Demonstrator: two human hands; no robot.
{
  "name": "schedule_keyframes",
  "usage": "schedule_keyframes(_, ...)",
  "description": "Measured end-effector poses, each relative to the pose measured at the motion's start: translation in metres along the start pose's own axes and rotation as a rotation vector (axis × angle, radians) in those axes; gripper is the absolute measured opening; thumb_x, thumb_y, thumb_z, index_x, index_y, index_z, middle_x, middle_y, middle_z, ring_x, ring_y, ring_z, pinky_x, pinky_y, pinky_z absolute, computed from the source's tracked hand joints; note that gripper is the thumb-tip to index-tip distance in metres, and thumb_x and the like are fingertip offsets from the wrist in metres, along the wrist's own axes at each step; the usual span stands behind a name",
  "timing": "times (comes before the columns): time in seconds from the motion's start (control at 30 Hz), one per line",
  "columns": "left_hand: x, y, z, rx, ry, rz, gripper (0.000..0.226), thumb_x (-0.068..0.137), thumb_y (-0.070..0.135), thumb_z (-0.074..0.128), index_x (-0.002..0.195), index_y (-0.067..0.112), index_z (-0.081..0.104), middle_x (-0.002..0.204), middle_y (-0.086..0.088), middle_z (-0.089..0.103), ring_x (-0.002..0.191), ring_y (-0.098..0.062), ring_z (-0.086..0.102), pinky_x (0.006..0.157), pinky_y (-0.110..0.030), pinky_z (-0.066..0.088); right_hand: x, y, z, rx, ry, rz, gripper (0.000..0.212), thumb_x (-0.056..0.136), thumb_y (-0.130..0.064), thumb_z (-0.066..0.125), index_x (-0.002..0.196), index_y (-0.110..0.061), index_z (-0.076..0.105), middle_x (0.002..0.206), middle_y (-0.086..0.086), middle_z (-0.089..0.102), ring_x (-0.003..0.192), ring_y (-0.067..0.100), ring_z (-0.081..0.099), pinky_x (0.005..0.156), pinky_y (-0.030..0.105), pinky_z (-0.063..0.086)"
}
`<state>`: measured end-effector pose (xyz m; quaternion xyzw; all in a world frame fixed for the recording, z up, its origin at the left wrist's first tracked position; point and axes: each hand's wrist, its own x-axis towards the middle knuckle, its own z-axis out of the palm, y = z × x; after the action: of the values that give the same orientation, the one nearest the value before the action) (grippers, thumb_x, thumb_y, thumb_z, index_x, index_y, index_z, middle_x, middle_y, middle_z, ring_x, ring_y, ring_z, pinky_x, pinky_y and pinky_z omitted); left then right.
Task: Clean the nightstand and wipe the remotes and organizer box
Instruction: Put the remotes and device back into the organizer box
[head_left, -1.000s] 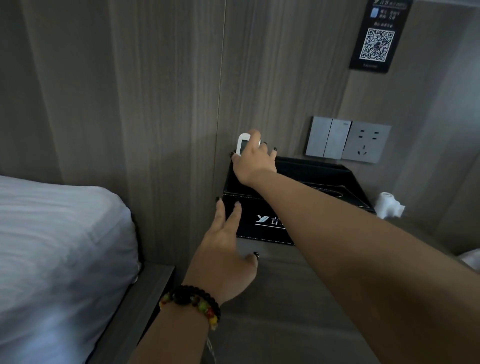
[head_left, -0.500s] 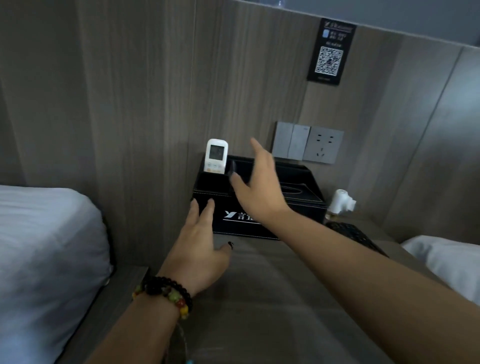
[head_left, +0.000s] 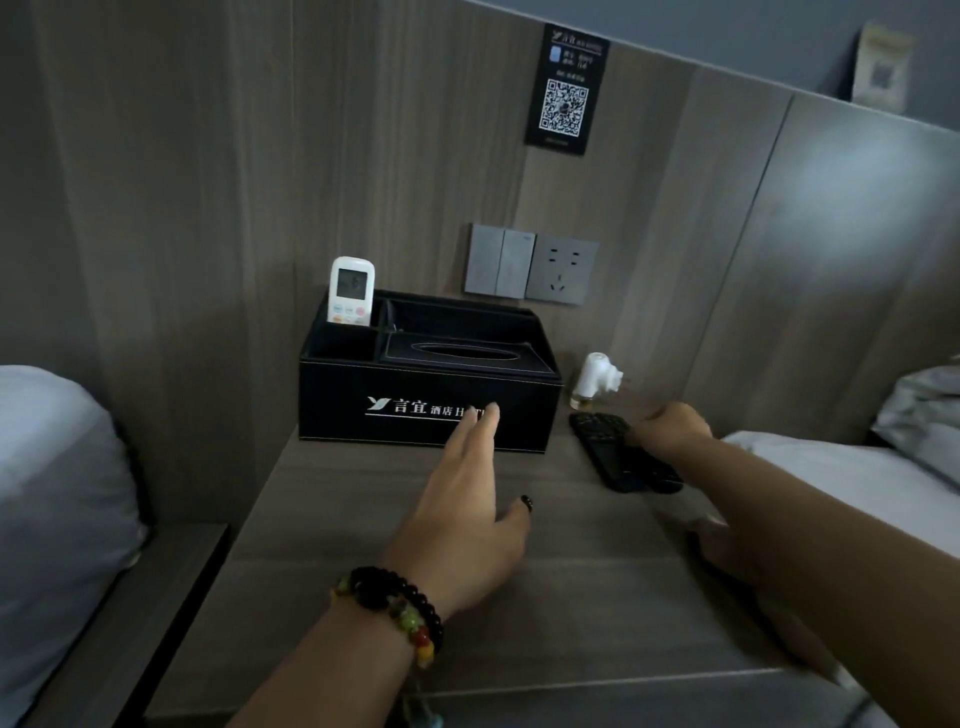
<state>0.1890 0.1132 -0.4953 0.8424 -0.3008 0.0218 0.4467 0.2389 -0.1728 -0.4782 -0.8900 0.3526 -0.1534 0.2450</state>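
Observation:
A black organizer box with white lettering stands at the back of the wooden nightstand. A white remote stands upright in the box's left rear compartment. My left hand hovers flat over the nightstand, its straight fingers reaching the box's front face and holding nothing. To the right of the box, two black remotes lie side by side on the nightstand. My right hand has its fingers curled over their far end.
A small white plug-in device stands right of the box, near the wall. Grey switches and a socket sit on the wood panel above, with a QR sign higher up. Beds flank the nightstand on the left and right.
My right hand let go of the white remote in the box and swung right and down onto the black remotes. My left hand stayed stretched toward the box.

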Motion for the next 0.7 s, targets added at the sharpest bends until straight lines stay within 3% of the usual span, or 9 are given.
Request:
schedule_keyframes(0.1, 0.004, -0.006, 0.002, 0.038, -0.02, -0.026, 0.083, 0.095, 0.028, 0.053, 0.151, 0.038, -0.006, 0.157, 0.023, -0.013, 0.145, 0.001, 0.0, 0.105, -0.017, 0.008, -0.001, 0.004, -0.008, 0.092, -0.074, 0.089, 0.039, 0.072, -0.021, 0.083, 0.099, 0.002, 0.068, 0.095, 0.016, 0.068, 0.09, 0.032, 0.066, 0.078, 0.036, 0.054)
schedule_keyframes(0.27, 0.008, -0.012, -0.004, 0.041, -0.031, -0.052, 0.082, 0.094, 0.026, 0.054, 0.153, 0.033, -0.004, 0.159, 0.018, -0.002, 0.146, -0.003, 0.003, 0.114, -0.022, 0.011, -0.011, -0.004, -0.022, -0.23, -0.147, 0.011, 0.045, 0.069, -0.027, 0.083, 0.104, -0.003, 0.067, 0.093, 0.009, 0.063, 0.077, 0.023, 0.06, 0.059, 0.026, 0.046)
schedule_keyframes(0.4, 0.009, -0.011, -0.008, 0.042, -0.012, -0.065, 0.082, 0.093, 0.027, 0.056, 0.153, 0.033, 0.0, 0.159, 0.016, 0.005, 0.145, -0.01, 0.017, 0.117, -0.027, 0.018, -0.019, -0.008, -0.027, -0.233, -0.07, -0.015, 0.044, 0.067, -0.023, 0.084, 0.102, -0.004, 0.066, 0.09, 0.009, 0.062, 0.077, 0.025, 0.06, 0.063, 0.028, 0.047)
schedule_keyframes(0.5, 0.011, -0.013, -0.01, 0.044, 0.033, -0.063, 0.08, 0.092, 0.029, 0.058, 0.152, 0.033, 0.006, 0.157, 0.014, 0.017, 0.139, -0.011, 0.031, 0.114, -0.033, 0.031, -0.026, -0.016, -0.039, 0.002, 0.046, -0.036, 0.04, 0.067, -0.019, 0.085, 0.1, -0.008, 0.066, 0.09, 0.009, 0.063, 0.079, 0.026, 0.062, 0.067, 0.031, 0.052)
schedule_keyframes(0.57, 0.014, -0.015, -0.011, -0.083, 0.063, -0.073, 0.071, 0.091, 0.024, 0.06, 0.15, 0.03, 0.021, 0.149, 0.013, 0.035, 0.132, -0.006, 0.04, 0.106, -0.029, 0.039, -0.036, -0.028, -0.048, 0.301, 0.082, -0.09, 0.038, 0.069, -0.013, 0.083, 0.101, -0.012, 0.062, 0.094, 0.007, 0.065, 0.086, 0.027, 0.065, 0.074, 0.038, 0.058)
schedule_keyframes(0.63, 0.018, -0.014, -0.012, -0.359, 0.079, -0.117, 0.057, 0.091, 0.017, 0.062, 0.141, 0.029, 0.038, 0.134, 0.01, 0.054, 0.117, -0.003, 0.054, 0.093, -0.023, 0.047, -0.052, -0.046, -0.053, 0.613, 0.009, -0.171, 0.038, 0.073, -0.004, 0.079, 0.102, -0.013, 0.057, 0.098, 0.007, 0.066, 0.09, 0.027, 0.067, 0.073, 0.043, 0.06)
schedule_keyframes(0.7, 0.022, -0.011, -0.016, -0.608, 0.103, -0.168, 0.048, 0.09, 0.013, 0.064, 0.132, 0.03, 0.047, 0.122, 0.008, 0.063, 0.107, -0.007, 0.062, 0.087, -0.03, 0.054, -0.074, -0.071, -0.056, 0.767, -0.14, -0.28, 0.033, 0.077, 0.004, 0.074, 0.101, -0.011, 0.056, 0.098, 0.009, 0.067, 0.088, 0.027, 0.069, 0.064, 0.037, 0.059)
